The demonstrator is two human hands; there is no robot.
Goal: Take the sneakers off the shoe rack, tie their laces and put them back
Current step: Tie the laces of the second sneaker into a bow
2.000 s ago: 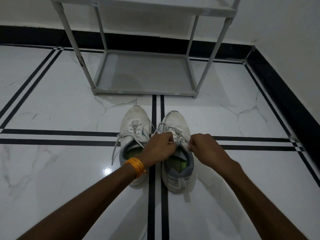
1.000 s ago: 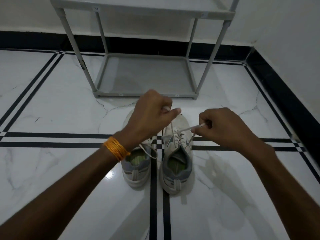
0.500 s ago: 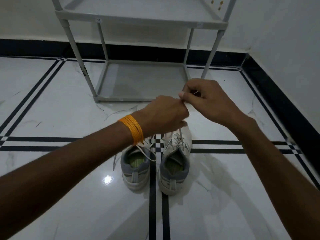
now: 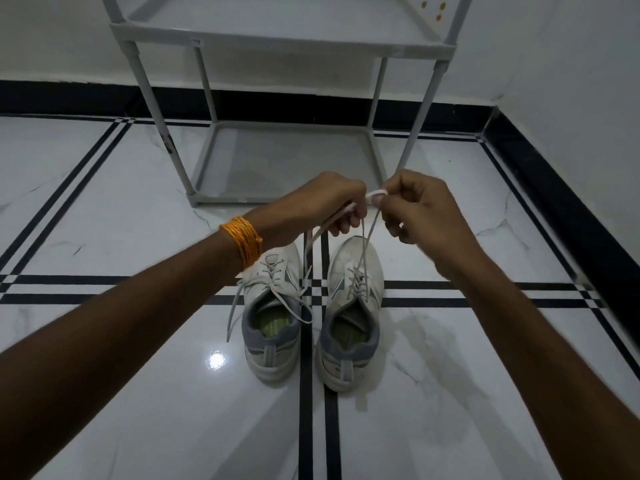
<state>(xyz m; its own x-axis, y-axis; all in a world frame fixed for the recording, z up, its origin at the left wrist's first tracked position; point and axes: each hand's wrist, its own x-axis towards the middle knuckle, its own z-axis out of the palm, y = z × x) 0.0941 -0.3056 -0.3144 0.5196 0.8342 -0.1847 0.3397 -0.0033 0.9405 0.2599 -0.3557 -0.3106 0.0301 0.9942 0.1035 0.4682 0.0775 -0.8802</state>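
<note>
Two white sneakers with grey heels stand side by side on the floor, toes toward the rack: the left sneaker (image 4: 272, 306) and the right sneaker (image 4: 353, 306). Loose laces trail off the left one. Above the toes, my left hand (image 4: 325, 206) and my right hand (image 4: 419, 209) meet, each pinching an end of the right sneaker's lace (image 4: 365, 244), which is pulled up taut. A small loop of lace shows between my fingertips. An orange thread band circles my left wrist.
The grey shoe rack (image 4: 277, 39) stands just beyond the sneakers, its bottom shelf (image 4: 287, 161) bare. White marble floor with black stripes spreads around. A wall with black skirting (image 4: 554, 188) runs close on the right, and another behind the rack.
Both hands have lifted the right sneaker's lace ends from the tongue and brought them together above the toes; a small loop now shows between the fingertips. The sneakers have stayed put.
</note>
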